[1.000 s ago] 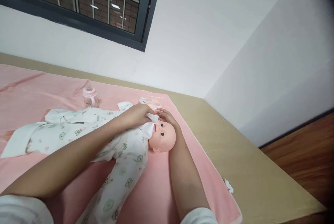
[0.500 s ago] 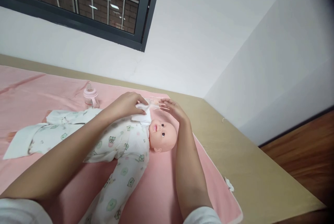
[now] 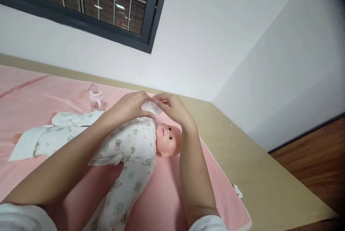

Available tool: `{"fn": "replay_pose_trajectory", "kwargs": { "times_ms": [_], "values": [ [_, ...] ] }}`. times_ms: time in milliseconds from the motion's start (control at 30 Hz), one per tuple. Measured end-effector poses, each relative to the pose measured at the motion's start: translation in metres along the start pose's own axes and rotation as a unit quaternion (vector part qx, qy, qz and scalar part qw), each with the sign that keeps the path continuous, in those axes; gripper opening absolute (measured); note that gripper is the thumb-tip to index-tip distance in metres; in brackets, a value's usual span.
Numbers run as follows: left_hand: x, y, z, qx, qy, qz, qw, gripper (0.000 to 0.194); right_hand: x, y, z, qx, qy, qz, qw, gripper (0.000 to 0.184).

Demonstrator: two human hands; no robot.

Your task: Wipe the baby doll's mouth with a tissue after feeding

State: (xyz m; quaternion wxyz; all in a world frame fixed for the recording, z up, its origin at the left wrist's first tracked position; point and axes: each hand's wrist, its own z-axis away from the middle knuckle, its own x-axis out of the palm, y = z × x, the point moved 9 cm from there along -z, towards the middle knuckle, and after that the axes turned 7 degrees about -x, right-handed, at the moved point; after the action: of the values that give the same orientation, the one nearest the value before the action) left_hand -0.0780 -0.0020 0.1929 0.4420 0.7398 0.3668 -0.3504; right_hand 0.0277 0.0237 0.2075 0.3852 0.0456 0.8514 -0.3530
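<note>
- Left hand (image 3: 128,106): I have it palm inward above the doll's upper chest, thumb and fingers parted in a curve around a white cloth (image 3: 151,107). I cannot tell whether the fingertips grip this cloth.
- Right hand (image 3: 175,109): I have it bent at the wrist, beyond the doll's head, fingers pointing toward the left hand. The fingertips of both hands meet or overlap in the view; I cannot tell whether the right fingers grasp the cloth.
- White cloth: I locate it between the two hands, just beside the doll's neck and far shoulder, partly hidden by fingers.
- Doll (image 3: 140,138): I observe it face up on a pink blanket (image 3: 159,198), head at the right, feet at the left. Its white printed garment (image 3: 131,177) covers trunk and limbs; one sleeve extends toward the operator side. The right forearm overlaps the crown of the head.
- Feeding bottle (image 3: 96,100): I see it upright on the blanket, beyond the doll's legs.
- Wooden surface (image 3: 234,159): I see it supporting the blanket; a small white item (image 3: 237,190) lies at the blanket's right edge.
</note>
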Motion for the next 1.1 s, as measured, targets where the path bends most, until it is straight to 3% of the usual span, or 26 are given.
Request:
{"fn": "replay_pose_trajectory", "kwargs": {
  "times_ms": [233,500,633,733,900,1033,1100],
  "values": [
    [-0.007,-0.008,-0.002,-0.038,0.006,0.016,0.999,0.026,-0.005,0.007,0.000,0.016,0.020,0.015,1.000,0.019],
    [-0.018,-0.016,-0.005,-0.048,0.035,0.033,0.998,0.027,0.005,0.013,-0.003,-0.015,-0.031,0.034,0.999,0.030],
    [-0.033,-0.030,-0.004,-0.059,0.058,0.053,0.995,0.020,-0.005,0.024,-0.002,-0.005,-0.008,0.043,0.999,0.030],
    [-0.056,-0.056,0.001,-0.111,0.081,0.058,0.989,0.018,-0.020,0.041,-0.001,0.038,0.026,0.062,0.997,0.029],
    [-0.091,-0.129,0.018,-0.246,0.098,0.043,0.963,0.031,-0.043,0.083,0.011,0.166,0.064,0.059,0.982,0.030],
    [-0.090,-0.192,0.029,-0.324,0.061,-0.022,0.944,0.054,-0.054,0.115,0.014,0.217,0.095,0.031,0.971,0.028],
    [-0.084,-0.213,0.032,-0.336,0.045,-0.045,0.940,0.061,-0.054,0.132,0.009,0.236,0.103,0.004,0.966,0.028]
  ]
}}
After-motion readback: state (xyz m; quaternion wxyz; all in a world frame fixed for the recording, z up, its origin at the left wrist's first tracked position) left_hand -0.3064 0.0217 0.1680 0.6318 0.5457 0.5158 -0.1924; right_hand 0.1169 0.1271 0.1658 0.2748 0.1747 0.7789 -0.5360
